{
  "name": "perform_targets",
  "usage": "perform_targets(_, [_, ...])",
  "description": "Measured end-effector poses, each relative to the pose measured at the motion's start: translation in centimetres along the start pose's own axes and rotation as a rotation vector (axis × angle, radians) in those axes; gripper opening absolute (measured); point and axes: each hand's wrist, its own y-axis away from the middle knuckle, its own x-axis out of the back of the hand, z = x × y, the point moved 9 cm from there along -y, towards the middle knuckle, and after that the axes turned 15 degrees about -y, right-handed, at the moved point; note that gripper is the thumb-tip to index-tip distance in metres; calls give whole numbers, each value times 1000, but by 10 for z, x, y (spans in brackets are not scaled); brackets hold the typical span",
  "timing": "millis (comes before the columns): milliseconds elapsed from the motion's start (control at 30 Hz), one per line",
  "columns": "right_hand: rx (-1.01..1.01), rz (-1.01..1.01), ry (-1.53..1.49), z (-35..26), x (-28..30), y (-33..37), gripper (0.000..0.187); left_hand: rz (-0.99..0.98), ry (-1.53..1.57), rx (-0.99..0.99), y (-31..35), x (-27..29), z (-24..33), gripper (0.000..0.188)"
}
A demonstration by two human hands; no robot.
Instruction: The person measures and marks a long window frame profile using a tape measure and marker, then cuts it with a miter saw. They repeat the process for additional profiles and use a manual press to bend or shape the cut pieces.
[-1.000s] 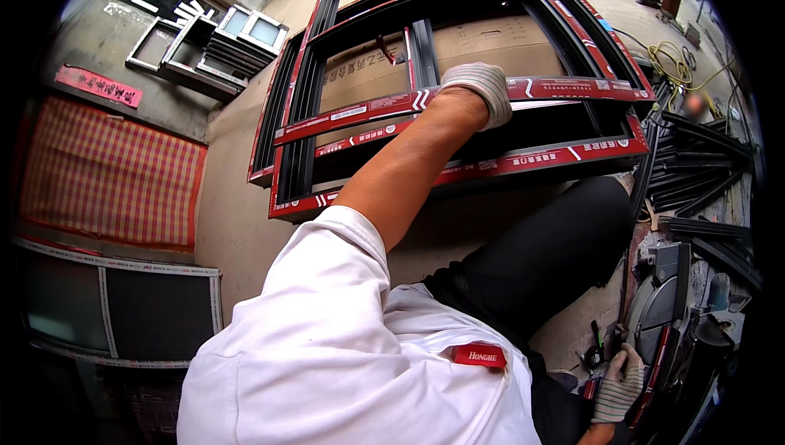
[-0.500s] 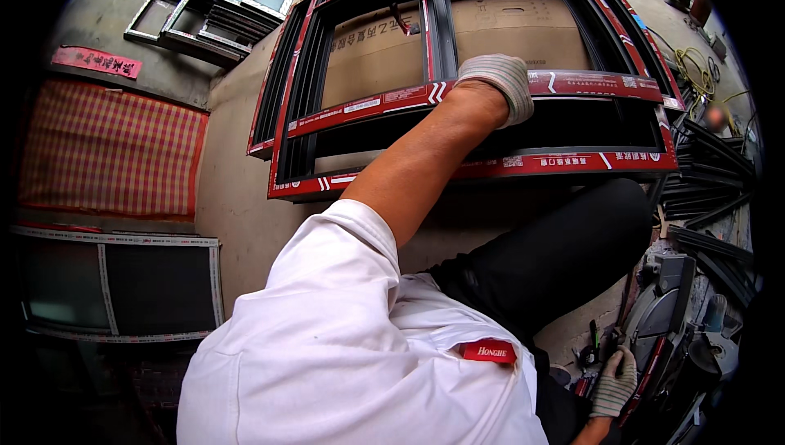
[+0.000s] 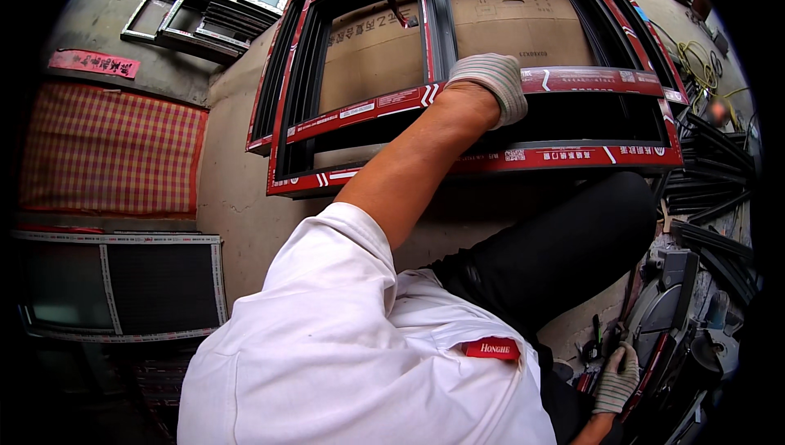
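Note:
In a white-and-grey knitted glove, my left hand reaches forward and is closed on the middle bar of a dark window frame with red protective tape. The fingertips are hidden behind the glove and the bar. The frame lies on a stack of similar frames, and brown cardboard shows through its openings. Down at the lower right, my right hand, gloved the same way, has curled fingers beside a red-taped strip and dark tools. What those fingers hold cannot be made out.
A cutting machine and black profiles crowd the right side, with a yellow cable farther back. White-edged frames lean at the far left, near a checked cloth. A glazed panel stands at left.
My left hand has shifted very slightly left in view, still closed on the bar. My right hand stays in nearly the same place among the tools.

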Motion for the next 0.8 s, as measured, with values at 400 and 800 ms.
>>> perform_targets(400, [-41,0,-30,15,-1,2,21,-15,4,-2,4,-8,-7,33])
perform_targets(800, [-33,-8,6,4,-2,5,23,-20,6,-8,6,-13,-7,33])
